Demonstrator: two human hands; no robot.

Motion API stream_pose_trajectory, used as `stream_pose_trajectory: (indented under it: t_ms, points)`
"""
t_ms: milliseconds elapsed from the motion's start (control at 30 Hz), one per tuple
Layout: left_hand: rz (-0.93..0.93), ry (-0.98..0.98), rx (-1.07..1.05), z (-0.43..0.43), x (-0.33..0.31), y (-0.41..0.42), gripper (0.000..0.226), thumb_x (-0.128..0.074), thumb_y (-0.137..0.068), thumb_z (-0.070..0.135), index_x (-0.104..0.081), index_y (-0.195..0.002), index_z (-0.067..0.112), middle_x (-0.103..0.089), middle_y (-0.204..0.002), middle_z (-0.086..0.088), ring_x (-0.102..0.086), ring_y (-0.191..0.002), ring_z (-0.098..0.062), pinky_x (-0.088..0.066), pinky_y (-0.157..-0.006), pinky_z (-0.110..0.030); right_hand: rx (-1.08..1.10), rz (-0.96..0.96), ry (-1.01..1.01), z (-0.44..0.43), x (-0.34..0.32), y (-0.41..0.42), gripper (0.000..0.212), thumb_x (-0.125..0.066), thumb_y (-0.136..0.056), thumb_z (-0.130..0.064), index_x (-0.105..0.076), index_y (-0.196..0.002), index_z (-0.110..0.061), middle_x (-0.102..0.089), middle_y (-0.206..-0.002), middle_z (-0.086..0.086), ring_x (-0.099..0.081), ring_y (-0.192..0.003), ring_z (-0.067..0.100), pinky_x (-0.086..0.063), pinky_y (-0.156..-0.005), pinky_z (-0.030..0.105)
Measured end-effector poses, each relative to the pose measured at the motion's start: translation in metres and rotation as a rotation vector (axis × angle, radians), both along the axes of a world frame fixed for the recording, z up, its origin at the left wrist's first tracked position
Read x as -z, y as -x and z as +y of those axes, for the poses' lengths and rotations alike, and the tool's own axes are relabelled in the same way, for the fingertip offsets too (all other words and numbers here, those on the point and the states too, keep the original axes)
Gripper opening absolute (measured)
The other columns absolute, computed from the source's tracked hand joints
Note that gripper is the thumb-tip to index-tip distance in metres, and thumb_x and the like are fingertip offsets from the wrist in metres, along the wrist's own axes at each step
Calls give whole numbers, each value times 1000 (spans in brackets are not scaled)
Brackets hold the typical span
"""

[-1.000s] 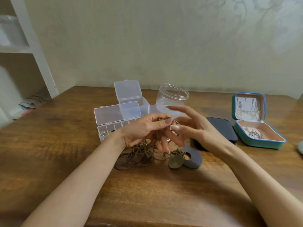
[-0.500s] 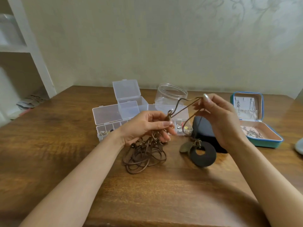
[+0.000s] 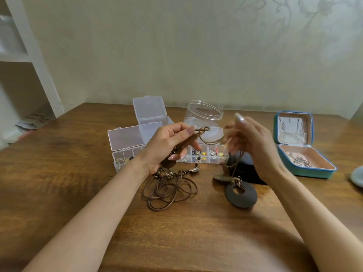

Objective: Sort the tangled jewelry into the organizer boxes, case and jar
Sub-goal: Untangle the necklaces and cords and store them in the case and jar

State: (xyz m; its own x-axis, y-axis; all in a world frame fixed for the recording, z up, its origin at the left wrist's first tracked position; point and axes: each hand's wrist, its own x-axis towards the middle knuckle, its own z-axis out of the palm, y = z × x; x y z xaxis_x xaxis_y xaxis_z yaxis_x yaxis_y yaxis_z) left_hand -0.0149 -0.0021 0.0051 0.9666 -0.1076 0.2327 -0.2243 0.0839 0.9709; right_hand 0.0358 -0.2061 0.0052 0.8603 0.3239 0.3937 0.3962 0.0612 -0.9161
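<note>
Home room: patterned wallpaper (image 3: 314,18), white shelving (image 3: 42,75), wooden table (image 3: 59,183)

One wide-angle view, worn on the person's head, looks forward and down across the table (image 3: 64,203) to the wall (image 3: 176,55) behind it. Both forearms (image 3: 94,218) enter from the bottom edge, so the left hand (image 3: 167,148) and right hand (image 3: 255,144) sit close, mid-frame; the right is blurred, perhaps from motion. A shelf (image 3: 39,61) leans at the left edge.
</note>
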Motion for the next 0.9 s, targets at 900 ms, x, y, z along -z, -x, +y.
stream_pose_trajectory:
  t_ms: [900]
  points:
    - [-17,-271,31,-12,3,3,25,-62,-76,32,-54,-88,12,-61,-69,1,-49,-46,-7,-44,-47,-17,-118,-68,16,16,13,10,27,-71,-79,-4,-60,-102,-13,-60,-76,0,-56,-66,13,-47,-54,21]
